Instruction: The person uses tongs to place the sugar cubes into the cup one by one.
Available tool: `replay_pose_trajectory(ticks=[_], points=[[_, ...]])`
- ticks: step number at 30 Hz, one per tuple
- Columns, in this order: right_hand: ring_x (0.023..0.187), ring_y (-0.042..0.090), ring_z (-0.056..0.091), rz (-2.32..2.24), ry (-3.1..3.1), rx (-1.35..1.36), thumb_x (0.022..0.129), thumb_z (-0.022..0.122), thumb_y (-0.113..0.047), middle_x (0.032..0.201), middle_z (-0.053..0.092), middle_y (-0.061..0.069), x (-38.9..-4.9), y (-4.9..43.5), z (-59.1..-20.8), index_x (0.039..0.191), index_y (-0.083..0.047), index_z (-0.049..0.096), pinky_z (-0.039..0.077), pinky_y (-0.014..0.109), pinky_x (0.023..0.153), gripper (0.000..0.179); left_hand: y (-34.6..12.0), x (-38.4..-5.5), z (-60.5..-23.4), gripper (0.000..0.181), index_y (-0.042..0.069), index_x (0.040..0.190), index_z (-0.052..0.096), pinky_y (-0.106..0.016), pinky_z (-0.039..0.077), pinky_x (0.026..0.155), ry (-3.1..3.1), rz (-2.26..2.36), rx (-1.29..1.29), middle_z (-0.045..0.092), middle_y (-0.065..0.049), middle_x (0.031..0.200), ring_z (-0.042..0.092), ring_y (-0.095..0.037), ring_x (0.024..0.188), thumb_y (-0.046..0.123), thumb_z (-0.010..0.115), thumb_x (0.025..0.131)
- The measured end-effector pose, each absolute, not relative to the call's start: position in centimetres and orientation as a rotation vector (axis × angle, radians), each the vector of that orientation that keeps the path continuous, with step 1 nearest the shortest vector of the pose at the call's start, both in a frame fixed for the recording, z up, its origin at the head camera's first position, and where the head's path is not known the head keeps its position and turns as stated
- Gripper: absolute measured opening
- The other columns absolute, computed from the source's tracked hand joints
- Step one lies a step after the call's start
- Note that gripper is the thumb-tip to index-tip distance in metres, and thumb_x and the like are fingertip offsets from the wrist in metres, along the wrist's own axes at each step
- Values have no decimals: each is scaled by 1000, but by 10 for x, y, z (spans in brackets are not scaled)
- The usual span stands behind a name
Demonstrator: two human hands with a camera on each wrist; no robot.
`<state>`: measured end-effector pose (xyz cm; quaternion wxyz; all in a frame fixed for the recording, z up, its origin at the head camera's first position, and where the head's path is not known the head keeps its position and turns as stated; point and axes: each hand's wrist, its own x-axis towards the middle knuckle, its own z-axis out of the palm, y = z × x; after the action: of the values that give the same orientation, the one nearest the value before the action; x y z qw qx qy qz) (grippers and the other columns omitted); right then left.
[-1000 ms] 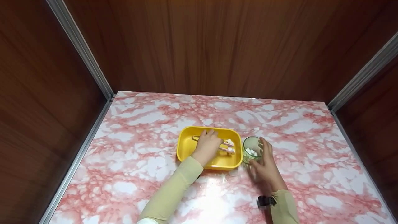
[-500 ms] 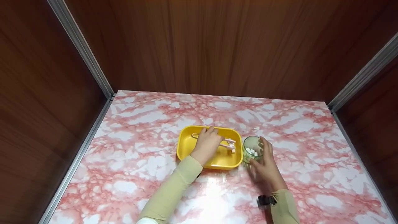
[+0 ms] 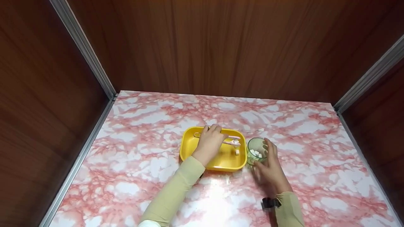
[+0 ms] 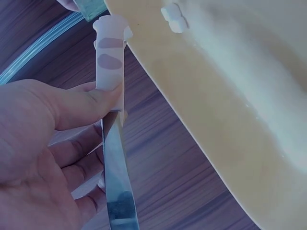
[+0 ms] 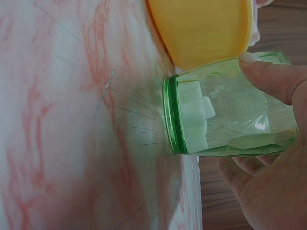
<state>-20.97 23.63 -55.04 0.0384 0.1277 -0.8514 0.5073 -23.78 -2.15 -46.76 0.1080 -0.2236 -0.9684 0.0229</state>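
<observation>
My left hand (image 3: 209, 144) pinches a pair of metal tongs (image 4: 117, 167) with pale pink tips (image 4: 109, 64), above the yellow tub (image 3: 225, 162). A white cube (image 3: 236, 141) shows at the tips in the head view. Another white cube (image 3: 237, 152) lies on the tub's floor, below the tips. My right hand (image 3: 271, 165) grips a green clear glass (image 5: 240, 122) round its side, thumb near the rim. The glass stands upright on the table, close to the tub's right end. Several white cubes (image 5: 194, 117), like sugar cubes, lie at its bottom.
The table (image 3: 151, 189) has a red and white marbled top. Dark wood-patterned panels (image 3: 202, 47) rise behind it and on both sides, with metal strips (image 3: 85, 50) at the corners. A black band (image 3: 270, 203) is on the right wrist.
The left hand and tongs have shifted slightly toward the back of the tub, and a cube below the tips has come into plain sight. The right hand keeps its grip on the glass.
</observation>
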Motion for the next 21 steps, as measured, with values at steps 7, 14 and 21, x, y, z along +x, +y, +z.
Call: replay_pose_trajectory(ticks=[7,14,21], points=[[132,49,26,1585,-2590,401,82,69,3,145,22,22,-204,231,-540,152,-17,15,24,59,105,90,-22,-236,-462,42,35,115,70,-38,37,86,-2863,-1,-612,60,1,109,50,-19,102,9,72,83],[133,44,27,1582,-2571,409,81,70,5,144,24,19,-206,232,-544,152,-17,17,22,57,107,91,-17,-234,-453,46,36,119,67,-37,37,83,-2846,-18,-606,59,2,111,48,-19,100,7,71,84],[132,45,28,1591,-2569,398,81,71,1,145,24,14,-210,236,-553,151,-24,18,26,56,106,92,-8,-232,-450,46,35,118,68,-36,37,84,-2819,-65,-616,60,1,110,50,-18,104,6,70,83]])
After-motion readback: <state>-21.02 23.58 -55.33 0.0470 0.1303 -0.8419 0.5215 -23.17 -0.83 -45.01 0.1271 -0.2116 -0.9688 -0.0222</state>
